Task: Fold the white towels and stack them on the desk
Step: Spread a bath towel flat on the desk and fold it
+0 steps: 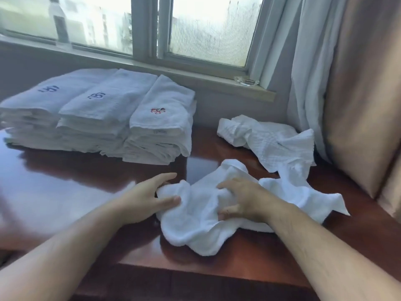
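Note:
A crumpled white towel [195, 222] lies on the glossy wooden desk [65, 183] near its front edge. My left hand [147, 196] pinches the towel's left edge between thumb and fingers. My right hand [240, 200] grips a bunched fold in the towel's middle with curled fingers. A second unfolded white towel [271, 140] lies crumpled behind it, towards the right. Three stacks of folded white towels stand at the back left: a left stack [36, 114], a middle stack [97, 118] and a right stack [160, 127] with a red embroidered mark on top.
A window sill [195, 74] runs behind the desk, with a plastic bottle [58, 22] at the left and a glass ashtray [246, 81] at the right. Grey and beige curtains [336, 83] hang down at the right, touching the desk's right side.

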Tool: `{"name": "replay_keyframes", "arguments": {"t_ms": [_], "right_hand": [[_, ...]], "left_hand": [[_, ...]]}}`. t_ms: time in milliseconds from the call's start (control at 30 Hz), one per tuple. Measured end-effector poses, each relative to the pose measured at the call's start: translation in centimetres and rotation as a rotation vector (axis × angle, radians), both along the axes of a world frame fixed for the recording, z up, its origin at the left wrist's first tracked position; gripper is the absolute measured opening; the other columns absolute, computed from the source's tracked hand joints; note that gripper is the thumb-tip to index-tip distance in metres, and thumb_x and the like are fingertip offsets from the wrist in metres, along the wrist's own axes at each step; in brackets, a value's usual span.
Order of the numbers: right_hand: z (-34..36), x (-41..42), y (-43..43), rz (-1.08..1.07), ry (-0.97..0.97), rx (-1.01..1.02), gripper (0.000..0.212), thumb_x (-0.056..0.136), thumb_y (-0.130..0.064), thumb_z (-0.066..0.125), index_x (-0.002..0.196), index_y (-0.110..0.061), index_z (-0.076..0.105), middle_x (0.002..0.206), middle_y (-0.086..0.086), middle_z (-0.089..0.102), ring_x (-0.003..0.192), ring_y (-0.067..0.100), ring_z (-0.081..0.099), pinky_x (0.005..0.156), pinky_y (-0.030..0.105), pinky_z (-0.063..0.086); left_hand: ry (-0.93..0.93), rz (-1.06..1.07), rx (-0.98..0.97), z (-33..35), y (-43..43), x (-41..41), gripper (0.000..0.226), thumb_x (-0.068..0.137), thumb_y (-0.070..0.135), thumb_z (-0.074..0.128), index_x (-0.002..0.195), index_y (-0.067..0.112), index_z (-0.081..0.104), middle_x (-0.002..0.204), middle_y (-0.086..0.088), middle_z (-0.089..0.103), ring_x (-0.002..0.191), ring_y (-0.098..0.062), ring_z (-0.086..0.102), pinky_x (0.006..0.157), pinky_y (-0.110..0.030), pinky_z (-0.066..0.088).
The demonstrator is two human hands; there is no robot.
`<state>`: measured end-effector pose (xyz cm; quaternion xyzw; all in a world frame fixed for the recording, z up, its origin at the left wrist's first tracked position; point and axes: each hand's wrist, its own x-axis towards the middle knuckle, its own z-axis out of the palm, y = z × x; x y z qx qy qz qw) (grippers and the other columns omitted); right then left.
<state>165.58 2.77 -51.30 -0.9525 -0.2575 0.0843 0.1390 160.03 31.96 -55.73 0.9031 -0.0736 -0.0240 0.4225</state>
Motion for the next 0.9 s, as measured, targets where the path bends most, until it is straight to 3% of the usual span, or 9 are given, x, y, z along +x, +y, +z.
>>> {"name": "replay_keyframes", "arguments": {"t_ms": [67, 133, 267, 367, 467, 567, 733, 833, 900], "right_hand": [[-0.4, 0.2, 0.3, -0.015, -0.007, 0.086, 0.041, 0.059, -0.064, 0.079, 0.089, -0.043, 0.06, 0.098, -0.019, 0.058, 0.092, 0.004, 0.057, 0.077, 0.029, 0.05], [-0.2, 0.5, 0.0, -0.038, -0.062, 0.084, 0.038, 0.065, -0.061, 0.081, 0.086, -0.038, 0.058, 0.087, -0.013, 0.062, 0.082, 0.005, 0.06, 0.071, 0.029, 0.051], [1.7, 1.2, -1.1, -0.089, -0.328, 0.287, 0.033, 0.085, -0.05, 0.074, 0.063, -0.035, 0.056, 0.068, -0.009, 0.053, 0.068, 0.008, 0.052, 0.064, 0.031, 0.041], [3.2, 1.5, -1.9, -0.195, -0.552, 0.479, 0.031, 0.095, -0.036, 0.068, 0.067, -0.025, 0.064, 0.069, -0.007, 0.057, 0.071, 0.007, 0.055, 0.069, 0.022, 0.042], [5.1, 2.2, -2.2, -0.514, -0.555, 0.773, 0.043, 0.101, -0.043, 0.058, 0.067, -0.016, 0.052, 0.06, -0.007, 0.05, 0.058, 0.0, 0.052, 0.051, 0.015, 0.035], [6.5, 3.2, -3.0, -0.706, -0.352, 0.619, 0.036, 0.101, -0.043, 0.053, 0.089, -0.011, 0.061, 0.079, -0.001, 0.06, 0.068, 0.007, 0.051, 0.056, 0.026, 0.034], [4.8, 3.1, -3.3, -0.699, 0.022, -0.003, 0.026, 0.094, -0.031, 0.053, 0.087, -0.007, 0.059, 0.081, 0.004, 0.063, 0.072, 0.02, 0.056, 0.058, 0.03, 0.037], [4.8, 2.8, -3.0, -0.742, -0.041, 0.088, 0.032, 0.096, -0.035, 0.05, 0.094, -0.006, 0.062, 0.088, 0.007, 0.064, 0.081, 0.025, 0.058, 0.065, 0.032, 0.039], [5.5, 2.9, -3.0, -0.767, -0.179, 0.295, 0.041, 0.101, -0.041, 0.046, 0.109, -0.006, 0.066, 0.106, 0.012, 0.065, 0.1, 0.032, 0.059, 0.074, 0.033, 0.036]], "left_hand": [[-0.039, -0.068, -0.022, 0.2, -0.3, -0.2, 0.045, 0.08, 0.065, 0.067, 0.124, 0.061, 0.056, 0.116, 0.032, 0.066, 0.107, 0.011, 0.061, 0.084, -0.009, 0.047], [-0.121, -0.033, -0.139, 0.5, -0.9, -0.1, 0.018, 0.094, 0.048, 0.064, 0.11, 0.052, 0.069, 0.106, 0.024, 0.073, 0.098, 0.006, 0.067, 0.077, -0.008, 0.048], [-0.142, 0.14, -0.573, 2.2, -1.4, 0.5, 0.022, 0.095, 0.04, 0.059, 0.103, 0.035, 0.079, 0.099, 0.002, 0.078, 0.09, -0.012, 0.073, 0.079, -0.03, 0.056], [-0.129, 0.191, -0.741, 3.7, -1.5, 1.0, 0.029, 0.096, 0.032, 0.058, 0.121, 0.026, 0.072, 0.107, 0.002, 0.077, 0.094, -0.009, 0.073, 0.079, -0.028, 0.06], [-0.195, 0.271, -0.891, 5.4, -1.2, 1.0, 0.028, 0.103, 0.027, 0.051, 0.123, 0.023, 0.07, 0.11, 0.002, 0.076, 0.096, -0.008, 0.072, 0.077, -0.021, 0.058], [-0.109, 0.305, -1.108, 6.9, -0.5, 0.8, 0.03, 0.105, 0.029, 0.049, 0.125, 0.017, 0.069, 0.115, -0.009, 0.074, 0.101, -0.022, 0.07, 0.087, -0.041, 0.057], [0.156, 0.426, -1.083, 7.5, 0.3, 0.0, 0.027, 0.097, 0.025, 0.064, 0.112, 0.003, 0.071, 0.102, -0.018, 0.076, 0.084, -0.028, 0.075, 0.064, -0.037, 0.06], [0.171, 0.58, -0.907, 7.2, 0.9, -0.2, 0.022, 0.094, 0.028, 0.068, 0.102, 0.008, 0.073, 0.084, -0.011, 0.077, 0.069, -0.026, 0.074, 0.06, -0.033, 0.056], [-0.009, 0.634, -0.604, 7.3, 1.5, -0.2, 0.027, 0.099, 0.037, 0.059, 0.095, 0.014, 0.072, 0.077, -0.005, 0.073, 0.066, -0.023, 0.068, 0.057, -0.031, 0.051]]}}
